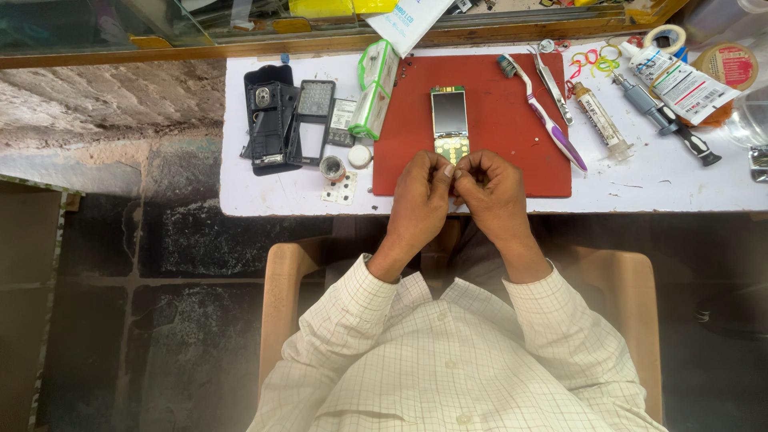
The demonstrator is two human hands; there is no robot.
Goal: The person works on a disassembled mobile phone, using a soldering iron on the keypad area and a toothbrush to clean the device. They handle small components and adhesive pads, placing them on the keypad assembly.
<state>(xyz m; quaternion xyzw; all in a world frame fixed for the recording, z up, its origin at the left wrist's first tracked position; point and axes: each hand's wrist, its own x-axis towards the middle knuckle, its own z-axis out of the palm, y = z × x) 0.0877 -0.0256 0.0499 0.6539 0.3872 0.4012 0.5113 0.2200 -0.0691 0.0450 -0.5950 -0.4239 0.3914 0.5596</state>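
My left hand (422, 196) and my right hand (490, 190) meet at the near edge of a red work mat (512, 120), fingertips pinched together on something too small to make out. Just beyond them on the mat lies an opened phone board (450, 124) with a bare screen and a keypad of gold contacts. A purple and white toothbrush (544, 116) and metal tweezers (552, 84) lie on the right part of the mat.
On the white table (664, 172), left of the mat, lie black phone housing parts (276, 120), a keypad frame (314, 116), a green-edged packet (374, 88) and small round caps (344, 162). On the right are a syringe (602, 120), a glue tube (680, 80), a screwdriver (668, 124), rubber bands (592, 60) and tape rolls (668, 36).
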